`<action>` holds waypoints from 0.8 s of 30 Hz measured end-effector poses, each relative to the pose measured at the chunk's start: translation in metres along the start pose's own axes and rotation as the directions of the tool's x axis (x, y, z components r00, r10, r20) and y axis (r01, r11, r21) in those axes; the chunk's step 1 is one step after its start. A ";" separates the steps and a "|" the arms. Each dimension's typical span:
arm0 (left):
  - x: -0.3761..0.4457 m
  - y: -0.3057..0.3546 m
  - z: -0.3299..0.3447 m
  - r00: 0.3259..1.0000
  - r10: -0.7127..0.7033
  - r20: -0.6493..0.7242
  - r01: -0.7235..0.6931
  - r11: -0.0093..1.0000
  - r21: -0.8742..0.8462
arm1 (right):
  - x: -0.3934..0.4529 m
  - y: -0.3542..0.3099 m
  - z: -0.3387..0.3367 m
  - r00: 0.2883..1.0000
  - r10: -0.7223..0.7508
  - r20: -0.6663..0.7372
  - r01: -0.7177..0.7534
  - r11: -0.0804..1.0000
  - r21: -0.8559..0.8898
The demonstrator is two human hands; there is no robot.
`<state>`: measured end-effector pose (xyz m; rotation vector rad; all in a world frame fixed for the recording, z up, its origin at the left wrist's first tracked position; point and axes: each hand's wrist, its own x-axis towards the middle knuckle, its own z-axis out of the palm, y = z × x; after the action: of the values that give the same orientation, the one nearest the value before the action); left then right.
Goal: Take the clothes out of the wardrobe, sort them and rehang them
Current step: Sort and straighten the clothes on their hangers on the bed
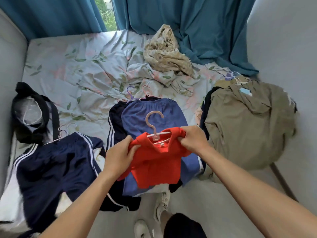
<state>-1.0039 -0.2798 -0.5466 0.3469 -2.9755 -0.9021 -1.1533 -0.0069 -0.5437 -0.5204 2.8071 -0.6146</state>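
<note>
Both hands up front, over the near edge of the bed point(56, 69). Left hand point(118, 156) grips the left shoulder of a small red shirt point(157, 162), fingers curled into the cloth; right hand point(193, 138) pinches the right shoulder, fingers closed on the fabric. Shirt sits on a pink hanger point(154, 125), hook up & clear of the collar, white bar showing inside the neck opening w/ a small label below it. Shirt is held just above a pair of blue shorts point(154, 110), which lie on the bed w/ a hanger hook poking out past the waistband; a dark striped garment point(114, 127) lies partly under them on the left side. Farther left: navy shorts w/ white side stripes point(56, 167), hanger hooks at the top edge, draped to the bed's near edge. Black bag or garment point(34, 114) near the left wall, can't tell which. Right side: khaki garment point(248, 127) piled at the bed corner, hanger hooks at its top. Crumpled beige patterned cloth point(164, 52) at the far end by the teal curtains point(205, 23). Floral sheet, rumpled mid-bed. Pale shoes point(162, 205) on the floor below the arms.
</note>
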 end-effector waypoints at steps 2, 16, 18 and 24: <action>-0.029 0.025 -0.025 1.000 0.010 0.028 -0.009 1.000 -0.028 | -0.041 -0.012 -0.031 1.000 0.005 -0.026 -0.005 1.000 0.010; -0.058 0.226 -0.034 0.971 0.219 0.095 -0.208 0.972 -0.113 | -0.200 0.082 -0.187 0.960 0.244 -0.138 -0.233 0.969 0.086; -0.038 0.270 -0.007 0.959 0.250 0.136 -0.235 0.964 -0.121 | -0.204 0.125 -0.217 0.939 0.309 -0.152 -0.299 0.950 0.086; 0.027 0.402 0.060 0.927 0.311 0.209 -0.269 0.941 -0.207 | -0.188 0.256 -0.300 0.911 0.387 -0.140 -0.385 0.922 0.043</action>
<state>-1.1178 0.0721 -0.3769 -0.2215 -3.0029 -1.2300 -1.1418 0.3911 -0.3638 0.0950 2.9166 -0.6061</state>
